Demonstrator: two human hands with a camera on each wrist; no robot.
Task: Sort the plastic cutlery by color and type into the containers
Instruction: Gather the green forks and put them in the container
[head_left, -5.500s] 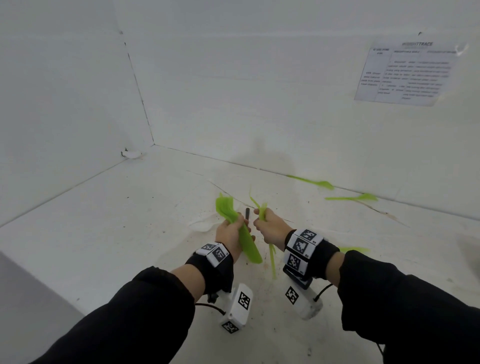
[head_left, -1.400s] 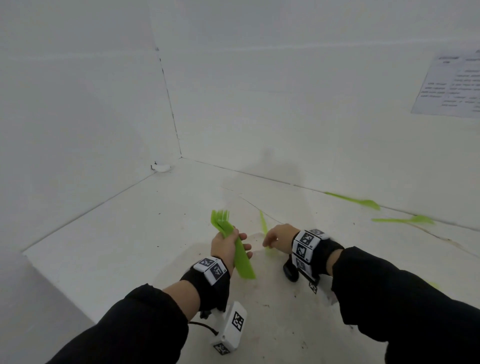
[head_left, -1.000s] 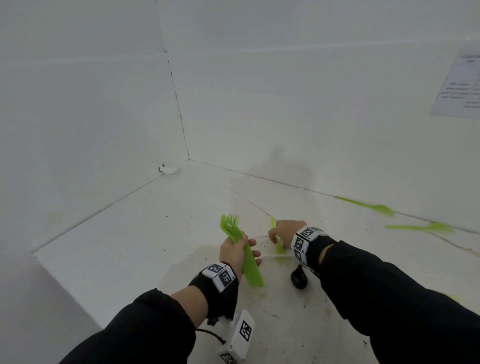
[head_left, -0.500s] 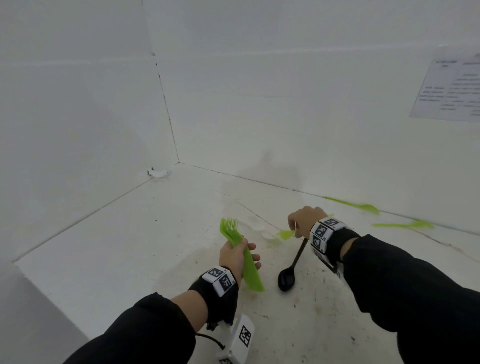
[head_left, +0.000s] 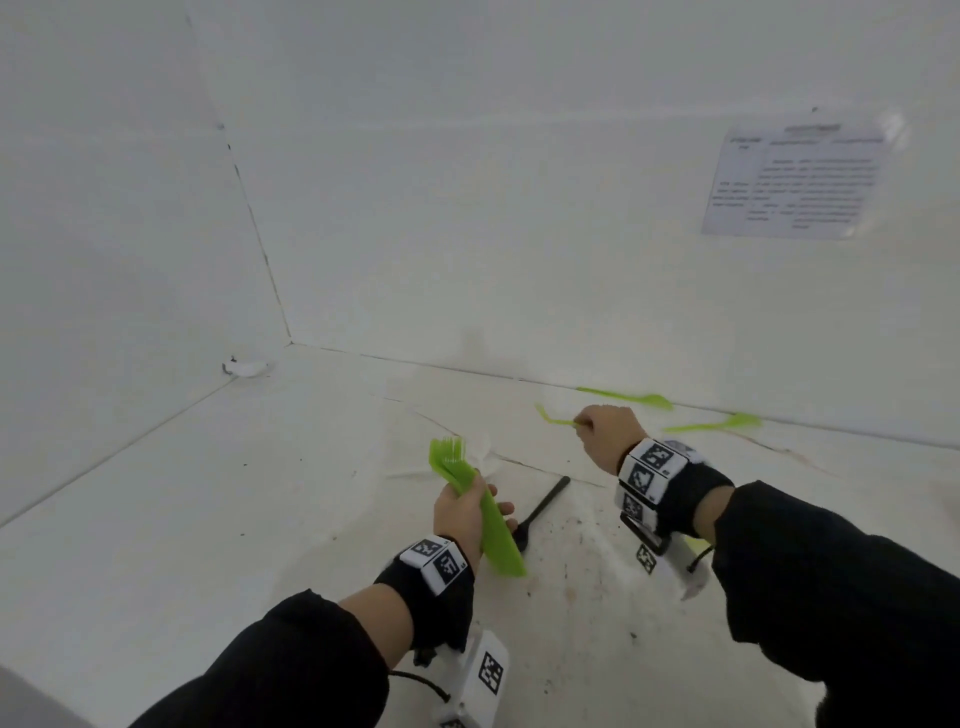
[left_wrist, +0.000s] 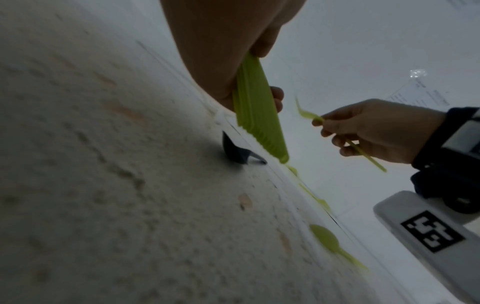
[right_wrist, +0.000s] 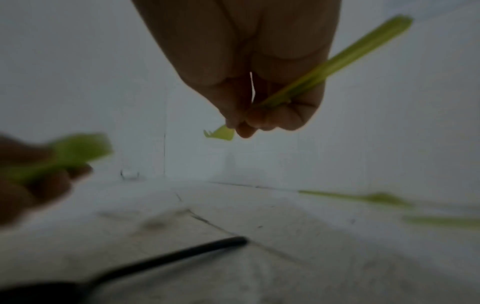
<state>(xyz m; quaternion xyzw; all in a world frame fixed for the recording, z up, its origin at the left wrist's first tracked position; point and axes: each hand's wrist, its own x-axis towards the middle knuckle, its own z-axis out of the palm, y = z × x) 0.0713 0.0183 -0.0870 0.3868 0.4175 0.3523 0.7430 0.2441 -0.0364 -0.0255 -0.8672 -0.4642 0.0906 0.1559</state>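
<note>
Green fork stack (head_left: 470, 499) upright; black spoon (head_left: 540, 512) flat.

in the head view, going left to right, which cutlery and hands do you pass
Left hand gripping the stack of green forks → black spoon on the floor → single green fork → right hand pinching it → two green utensils by the wall.

Seemingly matt plastic green forks (head_left: 470, 499)

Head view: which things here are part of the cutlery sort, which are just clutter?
Job:
- green fork stack, held by left hand
- single green fork, pinched by right hand
- black spoon
- two green pieces by the wall

Lying about:
- paper sheet
- white scrap
</note>
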